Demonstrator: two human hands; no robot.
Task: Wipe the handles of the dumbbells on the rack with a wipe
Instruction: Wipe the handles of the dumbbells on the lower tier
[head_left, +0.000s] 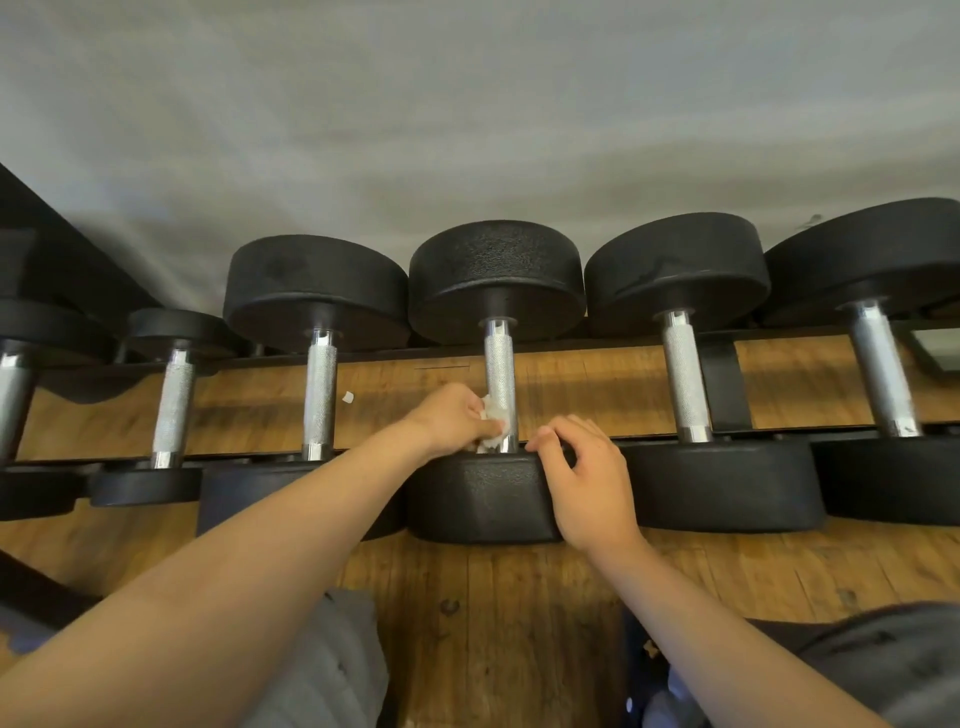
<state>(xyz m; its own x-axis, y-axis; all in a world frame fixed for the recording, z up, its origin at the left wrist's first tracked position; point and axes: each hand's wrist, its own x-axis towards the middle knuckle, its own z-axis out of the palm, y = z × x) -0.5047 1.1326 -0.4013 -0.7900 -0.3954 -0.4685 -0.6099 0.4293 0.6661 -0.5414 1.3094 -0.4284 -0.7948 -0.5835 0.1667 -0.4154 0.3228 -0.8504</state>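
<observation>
On the black steel rack (724, 384), the knurled chrome handle (319, 400) of the left neighbour lies front rail to back rail. My left hand (457, 418) sits just left of the middle dumbbell's knurled chrome handle (500, 364); it pinches the crumpled white wipe (493, 415) against that handle's near end, just above the front rail. The handle's long axis runs straight away from me toward the back rail, so I judge the coming stroke must travel outward along it, over bare knurling. My right hand (587, 478), fingers bent over the top rim of the near black rubber head (478, 499), steadies it from the right; the left hand is the one touching the handle.
</observation>
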